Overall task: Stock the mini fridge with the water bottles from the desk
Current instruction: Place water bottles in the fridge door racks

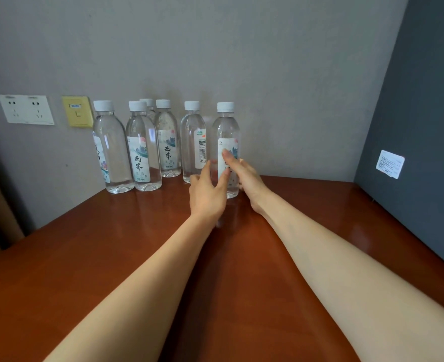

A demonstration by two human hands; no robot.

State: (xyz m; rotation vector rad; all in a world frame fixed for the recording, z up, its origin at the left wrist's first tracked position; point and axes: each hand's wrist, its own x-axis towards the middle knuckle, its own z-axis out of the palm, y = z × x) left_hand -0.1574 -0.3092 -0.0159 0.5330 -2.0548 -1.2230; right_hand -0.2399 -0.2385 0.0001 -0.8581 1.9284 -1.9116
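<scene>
Along the back of the glossy reddish-brown wooden desk (111, 244), in the upper middle of the frame, six clear plastic water bottles with white caps (142, 142) stand upright against the grey wall (215, 48), one tucked behind the others. None has left the desk, so the stocking looks to be at its very start: the first pick-up.

Both hands meet at the rightmost bottle (225, 126), just right of centre. The right hand (247, 178) grasps it around the label, thumb laid across the front and fingers passing round the far side, out of sight. The left hand (207, 194) is loose and spread. Its thumb rests against the lower left of that same bottle and a finger points up into the gap beside the neighbouring bottle (192, 142); it closes on nothing.

No mini fridge can be made out. A dark grey panel (424, 126) with a white sticker (390, 164) fills the right edge of the frame, but I cannot tell what it is.

The next move probably calls for lifting the held bottle straight up, clear of its close neighbour. The free left hand could take the next bottle so two travel together. Smooth, full bottles may slip in the fingers, so a firm wrap around the waist would serve best.
</scene>
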